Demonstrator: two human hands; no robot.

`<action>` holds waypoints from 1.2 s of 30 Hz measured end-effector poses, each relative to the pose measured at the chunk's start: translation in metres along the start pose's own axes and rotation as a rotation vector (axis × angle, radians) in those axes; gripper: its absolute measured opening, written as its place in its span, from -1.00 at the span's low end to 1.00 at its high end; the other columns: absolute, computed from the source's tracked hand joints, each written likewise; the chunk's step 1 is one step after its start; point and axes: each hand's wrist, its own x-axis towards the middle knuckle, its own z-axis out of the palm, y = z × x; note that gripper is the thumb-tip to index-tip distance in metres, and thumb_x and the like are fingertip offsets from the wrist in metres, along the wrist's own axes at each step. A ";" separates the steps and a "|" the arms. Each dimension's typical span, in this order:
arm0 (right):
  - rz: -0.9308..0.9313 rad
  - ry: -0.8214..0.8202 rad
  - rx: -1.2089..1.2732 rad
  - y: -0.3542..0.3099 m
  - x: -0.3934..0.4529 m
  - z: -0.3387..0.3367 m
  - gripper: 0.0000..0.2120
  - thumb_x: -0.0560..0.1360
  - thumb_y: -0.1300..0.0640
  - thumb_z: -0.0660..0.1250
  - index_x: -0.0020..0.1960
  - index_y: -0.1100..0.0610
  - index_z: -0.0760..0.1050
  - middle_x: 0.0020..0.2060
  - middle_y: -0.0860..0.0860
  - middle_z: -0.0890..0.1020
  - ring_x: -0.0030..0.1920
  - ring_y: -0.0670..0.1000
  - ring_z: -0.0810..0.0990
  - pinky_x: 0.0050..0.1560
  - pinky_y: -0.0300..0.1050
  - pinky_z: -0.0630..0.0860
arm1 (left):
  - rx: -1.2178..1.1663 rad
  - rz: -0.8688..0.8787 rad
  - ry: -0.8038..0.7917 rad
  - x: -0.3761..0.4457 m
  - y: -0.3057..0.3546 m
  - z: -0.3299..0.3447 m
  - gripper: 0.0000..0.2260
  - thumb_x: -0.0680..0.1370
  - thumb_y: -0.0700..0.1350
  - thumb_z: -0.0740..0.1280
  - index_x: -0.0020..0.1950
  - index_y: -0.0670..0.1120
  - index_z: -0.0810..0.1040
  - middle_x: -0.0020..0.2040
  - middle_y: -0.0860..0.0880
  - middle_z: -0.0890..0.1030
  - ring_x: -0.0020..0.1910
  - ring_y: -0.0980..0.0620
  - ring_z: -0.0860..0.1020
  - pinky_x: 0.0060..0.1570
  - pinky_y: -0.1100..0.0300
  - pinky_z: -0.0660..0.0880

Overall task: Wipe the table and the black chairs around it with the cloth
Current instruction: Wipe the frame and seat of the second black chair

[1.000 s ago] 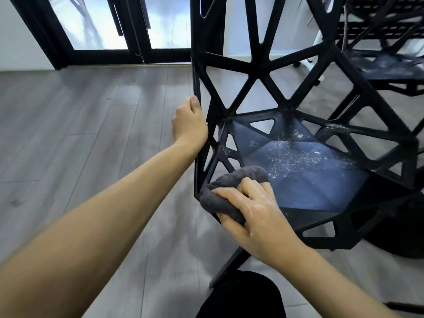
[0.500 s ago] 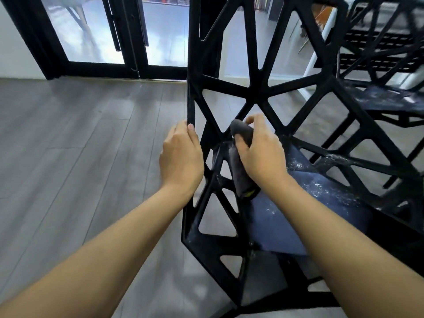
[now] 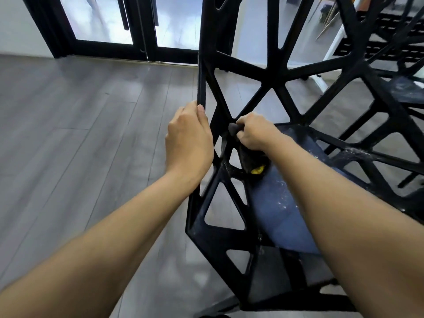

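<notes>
Left hand: the left hand (image 3: 189,143) clamps the edge strut of the black chair (image 3: 270,81), apparently bracing the frame against the rubbing
Right hand: the right hand (image 3: 257,134), just beside it, grips the dark cloth (image 3: 234,129), pressed to a lattice strut where back meets seat
Chair: matte black web of triangles; seat (image 3: 282,203) speckled white, possibly dust; more black chairs beyond

Cloth (image 3: 234,129) — lower, toward strut junction
</notes>
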 end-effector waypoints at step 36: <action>-0.133 0.150 0.484 -0.053 -0.164 0.011 -0.81 0.58 -0.01 0.25 0.17 -0.13 0.52 -0.02 -0.09 0.63 0.03 -0.03 0.58 0.08 0.00 0.53 | -0.035 -0.081 -0.023 0.006 0.000 0.002 -0.71 0.71 -0.04 0.04 -0.09 -0.06 0.46 -0.10 -0.03 0.63 -0.07 -0.07 0.57 -0.09 0.03 0.50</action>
